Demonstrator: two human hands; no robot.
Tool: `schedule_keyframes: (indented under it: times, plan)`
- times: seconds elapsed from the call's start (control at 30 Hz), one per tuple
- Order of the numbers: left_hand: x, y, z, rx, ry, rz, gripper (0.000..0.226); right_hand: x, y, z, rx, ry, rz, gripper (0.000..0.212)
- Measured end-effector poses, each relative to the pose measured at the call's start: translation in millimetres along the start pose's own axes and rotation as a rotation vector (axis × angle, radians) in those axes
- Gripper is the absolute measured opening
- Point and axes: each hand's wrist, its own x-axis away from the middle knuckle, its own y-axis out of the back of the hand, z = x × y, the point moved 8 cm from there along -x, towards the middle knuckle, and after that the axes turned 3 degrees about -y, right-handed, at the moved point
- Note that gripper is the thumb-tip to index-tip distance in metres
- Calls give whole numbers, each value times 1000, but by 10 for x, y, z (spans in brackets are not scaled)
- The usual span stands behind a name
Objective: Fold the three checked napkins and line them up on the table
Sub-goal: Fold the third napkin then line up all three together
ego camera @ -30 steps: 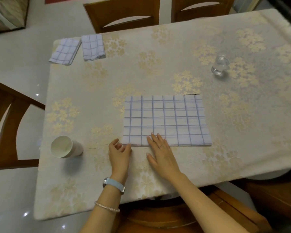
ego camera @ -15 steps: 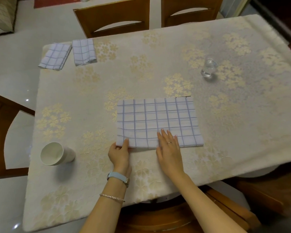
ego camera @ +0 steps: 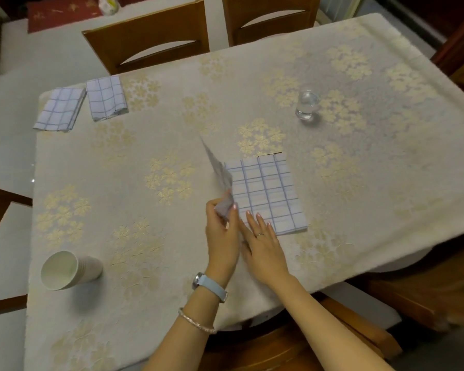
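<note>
The left hand (ego camera: 221,226) is closed in a pinch on the near left corner of the napkin (ego camera: 265,194), thumb and fingers gripping the cloth and holding that half lifted off the surface (ego camera: 145,223), so the raised flap stands on edge and slants away from the hand toward the far side. The right hand (ego camera: 263,242) lies just beside the left one, open and flat with fingers spread, its fingertips (ego camera: 259,216) pressing down on the near edge of the part of the napkin that lies flat; it grips nothing. Two folded napkins (ego camera: 83,104) lie side by side well beyond the left hand, at the far left corner of the surface, the left one partly over the edge. A paper cup (ego camera: 65,270) lies on its side to the left of the left hand, well apart from it. A glass (ego camera: 307,105) stands upright far beyond the right hand.
</note>
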Motion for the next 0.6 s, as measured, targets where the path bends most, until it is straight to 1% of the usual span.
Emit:
schedule_keyframes:
  times: [0.03,0.07,0.1,0.13,0.17,0.2,0.23,0.3,0.33,0.4,0.43,0.5,0.57,0.6]
  plan:
    - [23,-118,-5,-11,-11,51,14,-3,36,29,-48,5,1,63]
    - [46,-228,0,-25,-19,97,18,-1,91,69,-158,13,7,62]
    - [70,-333,3,-46,-30,139,20,16,213,92,-333,12,-11,57]
    - [91,-433,17,-71,-44,177,23,25,357,70,-583,-38,-54,50]
    - [109,-532,42,-99,-54,214,27,45,478,-34,-764,-103,-134,41]
    - [126,-627,85,-128,-57,249,32,84,615,-191,-824,-206,-248,33]
    - [142,-721,137,-167,-59,285,37,105,687,-379,-819,-306,-320,28]
    - [173,-896,239,-265,-76,342,42,137,704,-766,-978,-510,-366,24]
    - [174,-964,283,-325,-97,349,43,134,701,-906,-1086,-582,-371,26]
    - [163,-1098,408,-459,-142,362,36,111,672,-1084,-1272,-697,-304,35]
    - [157,-1157,498,-527,-136,378,32,102,689,-1129,-1292,-715,-268,36]
    - [162,-1240,650,-636,-126,416,29,76,730,-1181,-1214,-712,-223,33]
    - [187,-1273,729,-671,-174,449,24,60,784,-1240,-1048,-706,-242,29]
    - [207,-1280,756,-693,-211,472,25,49,804,-1268,-971,-707,-249,27]
